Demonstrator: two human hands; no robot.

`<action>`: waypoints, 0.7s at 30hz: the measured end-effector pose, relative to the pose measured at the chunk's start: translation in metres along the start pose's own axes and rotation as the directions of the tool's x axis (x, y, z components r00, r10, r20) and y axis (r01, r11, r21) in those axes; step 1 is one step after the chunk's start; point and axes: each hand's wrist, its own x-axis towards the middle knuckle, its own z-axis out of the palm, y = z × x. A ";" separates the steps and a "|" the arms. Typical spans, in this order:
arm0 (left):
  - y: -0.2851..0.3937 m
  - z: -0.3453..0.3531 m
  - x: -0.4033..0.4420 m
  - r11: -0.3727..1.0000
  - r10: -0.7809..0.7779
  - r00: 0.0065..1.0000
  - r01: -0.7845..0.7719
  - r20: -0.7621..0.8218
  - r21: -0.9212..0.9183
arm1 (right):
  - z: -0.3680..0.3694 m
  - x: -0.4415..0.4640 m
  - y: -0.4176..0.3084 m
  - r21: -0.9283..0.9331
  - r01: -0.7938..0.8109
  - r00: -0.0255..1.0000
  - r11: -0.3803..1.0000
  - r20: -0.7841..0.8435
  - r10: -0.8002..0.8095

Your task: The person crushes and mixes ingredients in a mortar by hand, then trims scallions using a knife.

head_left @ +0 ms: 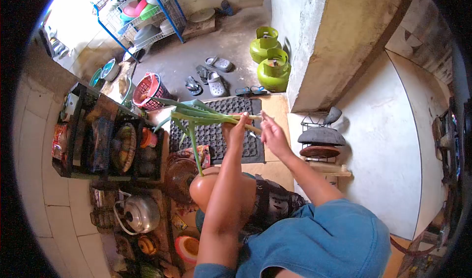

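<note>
A bunch of leeks (pixel 201 113) with long green leaves and pale stalks lies across the middle of the view. My left hand (pixel 239 124) is closed around the stalks, and the leaves fan out to its left. One bent leaf hangs down to my knee. At the pale stalk ends is my right hand (pixel 273 136), its fingers curled close against them. A small pale, shiny bit shows beside these fingers, too small to name. Whatever the right fingers grip is mostly hidden.
A black rubber mat (pixel 216 103) lies beyond my knees, with grey clogs (pixel 216 83) past it. Two green gas cylinders (pixel 274 74) stand by the wall. On the left are a black shelf (pixel 78 145) and a kettle (pixel 141 213); a stone mortar (pixel 322 136) sits on a right-hand rack.
</note>
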 end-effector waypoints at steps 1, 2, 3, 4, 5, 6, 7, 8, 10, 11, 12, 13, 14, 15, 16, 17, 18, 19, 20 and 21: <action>0.000 -0.001 0.000 0.999 0.014 1.000 -0.014 0.005 0.033 | 0.007 -0.002 0.003 -0.078 0.038 0.999 0.996 0.020 -0.036; -0.002 -0.001 -0.001 0.998 -0.043 0.999 0.042 -0.013 -0.044 | 0.010 -0.005 0.005 -0.139 0.047 0.999 0.989 0.011 -0.046; -0.001 0.000 -0.002 0.988 -0.100 0.995 0.096 -0.028 -0.121 | 0.014 -0.007 0.001 -0.200 0.056 0.998 0.978 0.003 -0.056; 0.000 0.000 -0.004 0.969 -0.158 0.987 0.148 -0.037 -0.199 | 0.016 -0.009 -0.003 -0.261 0.063 0.998 0.963 -0.005 -0.067; 0.000 0.000 -0.004 0.961 -0.164 0.986 0.155 -0.020 -0.229 | 0.017 -0.009 -0.005 -0.364 0.086 0.994 0.928 -0.038 -0.107; 0.000 -0.001 -0.005 0.952 -0.171 0.985 0.164 -0.003 -0.259 | 0.018 -0.010 -0.007 -0.463 0.102 0.987 0.881 -0.066 -0.149; -0.001 -0.001 -0.006 0.941 -0.177 0.984 0.174 0.016 -0.289 | 0.017 -0.010 -0.008 -0.558 0.111 0.977 0.822 -0.090 -0.193; -0.001 0.000 -0.006 0.953 -0.166 0.986 0.166 0.021 -0.252 | 0.014 -0.008 -0.004 -0.564 0.114 0.968 0.818 -0.120 -0.218; -0.001 0.001 -0.008 0.974 -0.141 0.989 0.145 0.031 -0.174 | 0.005 0.001 0.005 -0.574 0.124 0.947 0.809 -0.176 -0.270; -0.002 0.000 -0.009 0.981 -0.134 0.990 0.137 0.033 -0.135 | -0.002 0.006 0.008 -0.576 0.132 0.929 0.807 -0.211 -0.303; -0.008 -0.002 -0.004 0.971 -0.122 0.992 0.127 0.040 -0.203 | -0.009 0.011 0.012 -0.506 0.162 0.920 0.847 -0.232 -0.315; -0.006 -0.004 -0.003 0.973 -0.130 0.991 0.134 0.033 -0.186 | -0.015 0.016 0.020 -0.434 0.195 0.910 0.880 -0.254 -0.327; -0.004 -0.006 -0.002 0.975 -0.138 0.990 0.141 0.028 -0.171 | -0.021 0.022 0.030 -0.438 0.222 0.884 0.871 -0.287 -0.370; -0.004 -0.008 -0.002 0.976 -0.151 0.988 0.153 0.021 -0.157 | -0.023 0.014 0.014 -0.276 0.093 0.936 0.957 -0.305 -0.178; -0.005 -0.007 0.000 0.967 -0.162 0.987 0.160 0.005 -0.199 | -0.025 0.016 0.021 -0.189 0.163 0.913 0.968 -0.344 -0.220; -0.006 -0.006 -0.001 0.971 -0.154 0.988 0.153 0.009 -0.183 | -0.027 0.019 0.028 -0.103 0.239 0.884 0.965 -0.388 -0.260; -0.007 -0.007 0.001 0.976 -0.144 0.990 0.144 0.013 -0.165 | -0.030 0.020 0.026 -0.017 0.200 0.880 0.980 -0.437 -0.187; -0.008 -0.009 0.001 0.980 -0.135 0.991 0.135 0.013 -0.145 | -0.035 0.019 0.024 0.074 0.161 0.872 0.984 -0.477 -0.107; -0.013 -0.009 0.003 0.967 -0.113 0.993 0.115 0.021 -0.228 | -0.038 0.019 0.022 0.152 0.167 0.854 0.974 -0.516 -0.066; -0.011 -0.009 0.002 0.962 -0.117 0.993 0.121 0.031 -0.244 | -0.046 0.023 0.025 0.178 0.152 0.858 0.972 -0.512 -0.040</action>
